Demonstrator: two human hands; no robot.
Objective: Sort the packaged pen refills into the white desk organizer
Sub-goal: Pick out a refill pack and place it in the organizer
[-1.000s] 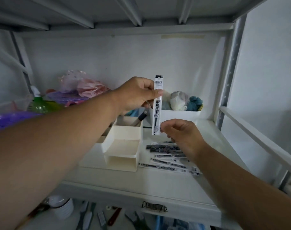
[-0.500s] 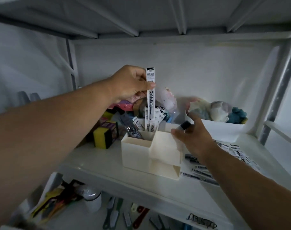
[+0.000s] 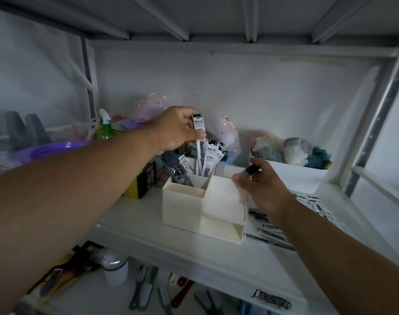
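**A:** Starting nearest, what is lying on the shelf [image 3: 130,226]?

**B:** At about four o'clock from the white desk organizer [image 3: 200,208], the loose refill packets [image 3: 268,237] are waiting in a flat scatter, just beside its low front tray. The right hand [image 3: 265,189] is reaching over them and resting its fingertips on the organizer's right rim. Its grip is curling loosely with something small and dark between the fingers; I cannot tell whether it is pinching that or just touching it.

**A:** And farther back?

**B:** The left hand [image 3: 175,130] is hovering at twelve o'clock over the organizer's rear compartment, its grip pinching the held refill packet [image 3: 199,142] near the top between thumb and forefinger. The packet is hanging upright with its lower end dipping in among the sorted packets [image 3: 211,159], which are standing and fanning out of that compartment.

**A:** How is a packet like that going to handle?

**B:** I am judging it as very light, long and thin, with a slick film sleeve that bends easily around a stiff core. Holding it high on the printed header is looking sensible, since the tail then hangs straight and steers into the gap. The sleeve may slip, so a firm pinch seems wise.

**A:** Beyond the organizer?

**B:** A white bin [image 3: 294,176] at two o'clock is holding soft bundles.
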